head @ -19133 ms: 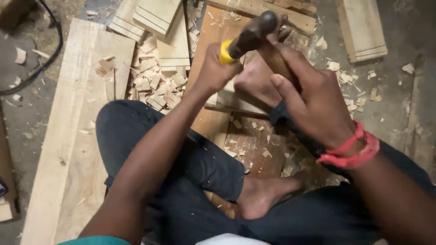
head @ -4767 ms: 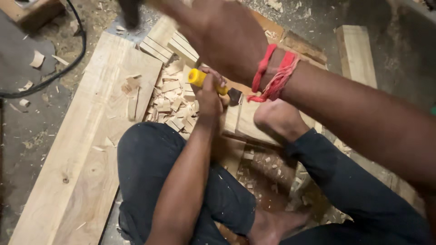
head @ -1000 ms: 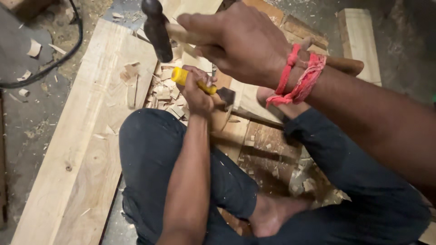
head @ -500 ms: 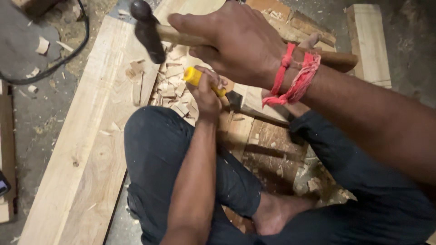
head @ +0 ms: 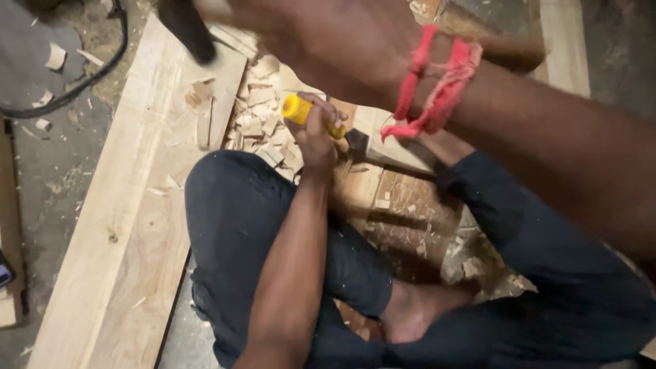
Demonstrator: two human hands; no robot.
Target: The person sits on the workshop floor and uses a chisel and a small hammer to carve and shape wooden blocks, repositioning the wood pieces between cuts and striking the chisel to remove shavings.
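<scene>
**Chisel set on the workpiece, hammer raised above it**

Taking the yellow-handled steel chisel (head: pixel 321 117) as the landmark: far to its left a black cable (head: pixel 82 82) curves over the grey floor (head: pixel 41 178), and a long pale wooden plank (head: pixel 130 225) lies between floor and chisel. Just left of the chisel and above it, a heap of pale wood chips (head: pixel 260 123) spreads out. The left hand (head: pixel 318 140) is wrapped tight around the chisel's yellow grip, with the blade slanting down to the right onto the reddish-brown wooden workpiece (head: pixel 403 212). Above the chisel the right hand (head: pixel 342 41), with a red cord (head: pixel 437 82) on its wrist, is closed round the wooden handle of a dark-headed hammer (head: pixel 188 31), whose blurred head hangs up and to the left.

The chisel looks rigid, light and sharp at the tip; the grip is the safe place to hold. The hammer seems head-heavy, best held low on the handle. No packages, labels or signs are visible.
</scene>
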